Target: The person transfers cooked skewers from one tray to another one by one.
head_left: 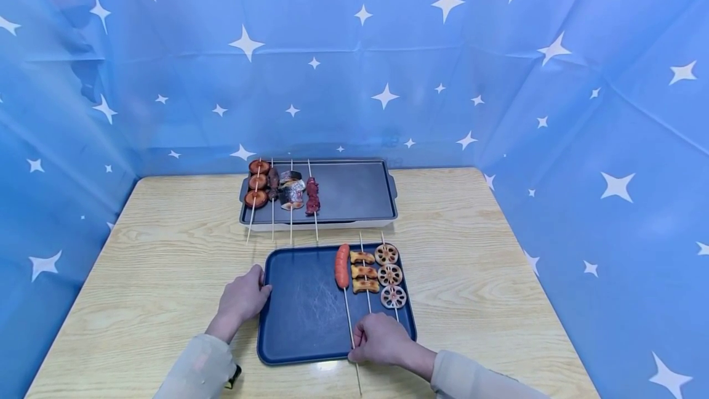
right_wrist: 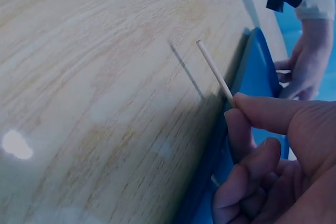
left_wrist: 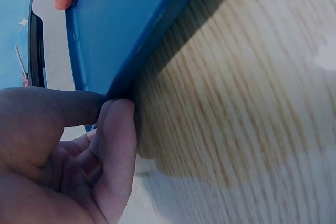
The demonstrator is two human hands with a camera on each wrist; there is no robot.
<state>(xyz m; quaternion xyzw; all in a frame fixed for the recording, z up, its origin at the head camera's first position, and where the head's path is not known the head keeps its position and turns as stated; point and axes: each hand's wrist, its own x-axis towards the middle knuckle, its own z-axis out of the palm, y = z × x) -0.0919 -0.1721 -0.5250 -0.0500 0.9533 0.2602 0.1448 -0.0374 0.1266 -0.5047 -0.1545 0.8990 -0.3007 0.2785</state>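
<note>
A blue tray (head_left: pixel 310 331) lies on the table, bearing a sausage skewer (head_left: pixel 342 266), a skewer of browned yellow pieces (head_left: pixel 364 272) and a lotus root skewer (head_left: pixel 390 274) along its right side. My left hand (head_left: pixel 242 297) pinches the tray's left rim between thumb and finger, as the left wrist view shows. Over the tray's front edge, my right hand (head_left: pixel 382 338) pinches the sausage skewer's stick between thumb and forefinger. The stick's end (right_wrist: pixel 214 69) juts out past those fingers, above the table.
Behind the tray stands a grill plate (head_left: pixel 351 189) on a pale base. On its left half lie a mushroom skewer (head_left: pixel 257 183), a dark meat skewer (head_left: pixel 273 183), a fish-skin-like skewer (head_left: pixel 291 193) and a red meat skewer (head_left: pixel 312 196). A blue starry curtain (head_left: pixel 332 79) surrounds the wooden table (head_left: pixel 471 276).
</note>
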